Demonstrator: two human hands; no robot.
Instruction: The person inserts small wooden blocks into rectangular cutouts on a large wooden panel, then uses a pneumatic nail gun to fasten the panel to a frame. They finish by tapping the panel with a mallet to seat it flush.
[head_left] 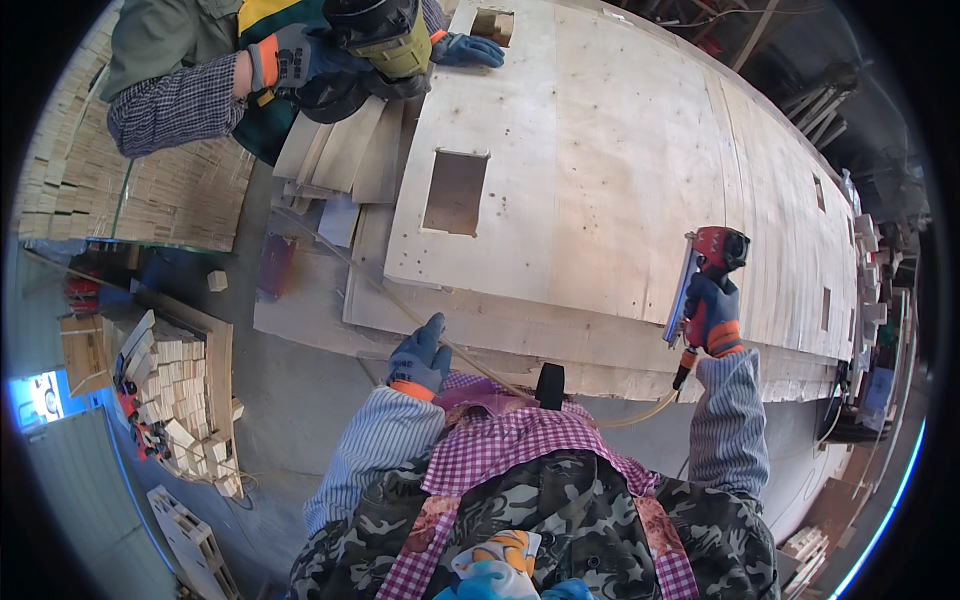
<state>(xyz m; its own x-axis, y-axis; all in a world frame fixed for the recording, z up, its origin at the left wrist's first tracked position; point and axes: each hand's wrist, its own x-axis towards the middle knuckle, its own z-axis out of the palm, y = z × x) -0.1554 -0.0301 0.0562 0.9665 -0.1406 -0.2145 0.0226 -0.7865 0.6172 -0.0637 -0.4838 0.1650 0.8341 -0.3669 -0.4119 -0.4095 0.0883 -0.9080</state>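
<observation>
My right hand, in a dark blue glove with an orange cuff, is wrapped round the handle of a red pneumatic nail gun. The gun is over the right part of a large plywood panel, and a yellowish air hose runs from its lower end. My left hand, gloved alike, is in front of the panel's near edge. Its fingers look stretched out, with the hose passing close beside them; whether they touch it I cannot tell. Rectangular cutouts pierce the panel.
Across the panel at upper left, a person in a cap rests one gloved hand on the panel. Loose boards lie beside its left edge. Stacked wood strips stand farther left, with a box of wood pieces below. A pallet lies lower left.
</observation>
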